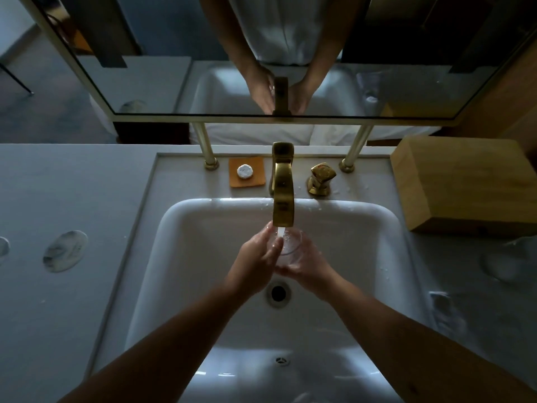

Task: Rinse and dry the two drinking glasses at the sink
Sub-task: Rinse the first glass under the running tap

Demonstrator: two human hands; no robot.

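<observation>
The glass [286, 242] sits over the middle of the sink [386, 257], directly below the spout of the brass tap [283, 196], with its open mouth tilted up and slightly far so that the stream of water [280, 231] falls inside the rim. I read its long axis as running from the near-lower base up to the far-upper mouth, close to upright. The right hand [302, 266] cups it from below and from the right, fingers curled and closed around the lower wall. The left hand [255, 257] comes in from the left; its fingers [276, 245] reach over the rim, and they appear to press the wall, though I cannot tell how far inside they go. Both hands are therefore on the glass, the right bearing it, the left working it. The second glass [505, 263] stands on the counter [72, 184] to the right of the sink, well apart from both hands, near the wooden box [465, 184]. I judge the right hand to be the nearer one for that reach. The tap handle [319, 177] lies far and right of the spout, also on the right hand's side. The drain [278, 292] lies near the hands, below them.
</observation>
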